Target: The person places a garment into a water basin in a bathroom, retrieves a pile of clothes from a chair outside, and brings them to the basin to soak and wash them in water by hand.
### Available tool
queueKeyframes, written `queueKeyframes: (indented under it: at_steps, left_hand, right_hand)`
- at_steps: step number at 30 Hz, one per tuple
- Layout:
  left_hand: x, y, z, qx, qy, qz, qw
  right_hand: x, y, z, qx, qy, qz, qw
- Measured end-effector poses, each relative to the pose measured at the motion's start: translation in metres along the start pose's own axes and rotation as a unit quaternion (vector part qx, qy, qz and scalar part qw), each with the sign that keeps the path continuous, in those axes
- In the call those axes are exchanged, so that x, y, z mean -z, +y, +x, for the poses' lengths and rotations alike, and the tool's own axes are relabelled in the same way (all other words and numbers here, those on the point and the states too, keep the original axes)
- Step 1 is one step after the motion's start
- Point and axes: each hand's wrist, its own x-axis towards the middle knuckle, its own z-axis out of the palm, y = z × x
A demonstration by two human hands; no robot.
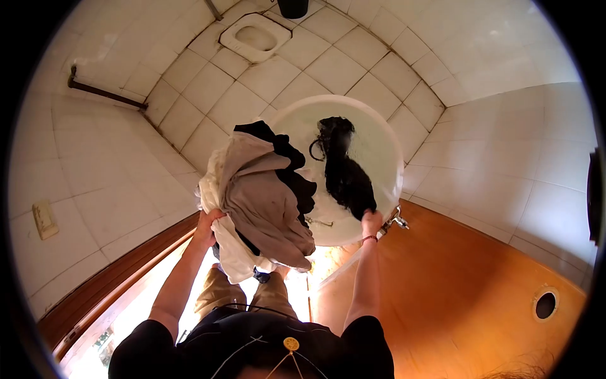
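My left hand [211, 224] is closed on the side of a bundle of clothes [262, 196], made up of grey-brown, cream and black fabric. The bundle hangs over the left edge of a large round white tub [388, 136] and hides part of it. My right hand [372, 222] grips the lower end of a wet black garment [346, 180] at the tub's right side. The rest of that garment trails into the water, with a thin loop of strap or cord beside it. A thin chain-like strip [319, 222] shows near the tub's front edge.
A metal tap [398, 220] sticks out beside the tub, close to my right wrist. An orange-brown door or panel [467, 284] stands at the right. A squat toilet [255, 38] and a dark bucket [293, 7] are at the far end. A pipe [107, 93] runs along the left wall.
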Motion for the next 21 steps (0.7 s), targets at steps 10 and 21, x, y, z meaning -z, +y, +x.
queueKeyframes:
  at_steps: [10,21]
  left_hand:
    - [0.023,-0.009,0.010,0.009,-0.050,0.011,0.999]
    - [0.000,0.003,-0.001,0.007,-0.001,0.037,0.999]
  right_hand:
    - [-0.049,-0.144,0.045,0.384,0.074,-0.044,0.919]
    - [-0.038,-0.152,0.170,0.107,0.188,-0.188,0.958]
